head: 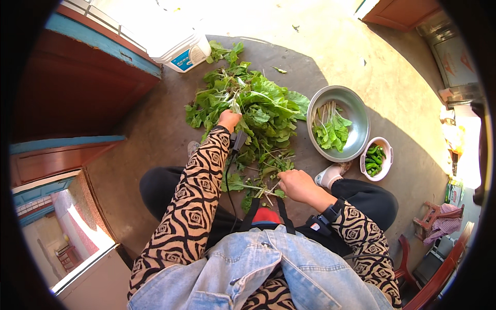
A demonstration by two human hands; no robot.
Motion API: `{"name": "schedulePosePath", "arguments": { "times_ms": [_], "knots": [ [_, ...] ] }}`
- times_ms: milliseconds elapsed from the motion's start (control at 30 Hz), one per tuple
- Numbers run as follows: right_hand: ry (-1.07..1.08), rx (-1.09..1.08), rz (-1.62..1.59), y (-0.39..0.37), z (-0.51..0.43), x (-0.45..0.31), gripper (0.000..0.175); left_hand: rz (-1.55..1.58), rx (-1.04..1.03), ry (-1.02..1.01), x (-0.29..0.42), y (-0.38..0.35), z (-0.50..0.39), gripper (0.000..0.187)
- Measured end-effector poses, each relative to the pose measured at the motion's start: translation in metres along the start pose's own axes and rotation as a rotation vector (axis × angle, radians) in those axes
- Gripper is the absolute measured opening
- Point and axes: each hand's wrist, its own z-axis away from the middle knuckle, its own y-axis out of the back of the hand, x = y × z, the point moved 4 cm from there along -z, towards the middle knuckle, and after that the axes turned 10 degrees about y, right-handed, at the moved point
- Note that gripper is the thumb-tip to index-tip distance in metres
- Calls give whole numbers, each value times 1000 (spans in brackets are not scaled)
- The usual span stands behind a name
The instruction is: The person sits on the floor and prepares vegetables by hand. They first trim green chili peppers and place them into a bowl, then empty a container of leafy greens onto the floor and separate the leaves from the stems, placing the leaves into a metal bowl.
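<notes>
My left hand (229,119) is closed around the pale stem end of a leafy green (235,104), at the near left side of a large heap of leafy greens (267,93) on the floor. Closer to me, my right hand (297,186) is curled low over loose stems and torn leaves (267,190); whether it pinches a stem is hard to tell. A steel basin (358,116) at the right holds several leafy greens with long pale stems (332,130). Beside the basin, green peppers (374,159) fill part of a small pinkish plastic basket (383,175).
A white plastic bucket (195,50) stands beyond the heap at the left, near a dark red door (85,81). My shoes flank the greens. At the right are a small wooden stool (426,221) with a checked cloth (445,223) and a red chair (405,263).
</notes>
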Motion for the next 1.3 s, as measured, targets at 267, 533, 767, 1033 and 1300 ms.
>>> {"name": "schedulePosePath", "arguments": {
  "times_ms": [267,533,767,1033,1300],
  "knots": [
    [62,104,72,9,-1,-1,22,-7,-25,-355,8,28,43,18],
    [175,391,47,38,-9,-7,20,-436,-49,-489,17,86,102,29],
    [265,606,-125,59,-12,-23,27,-575,-12,-604,25,108,201,26],
    [497,1020,13,94,3,-59,31,-668,125,-970,11,73,290,20],
    [282,774,119,84,-5,-41,31,-613,-144,-1003,14,46,289,19]
  ]
}}
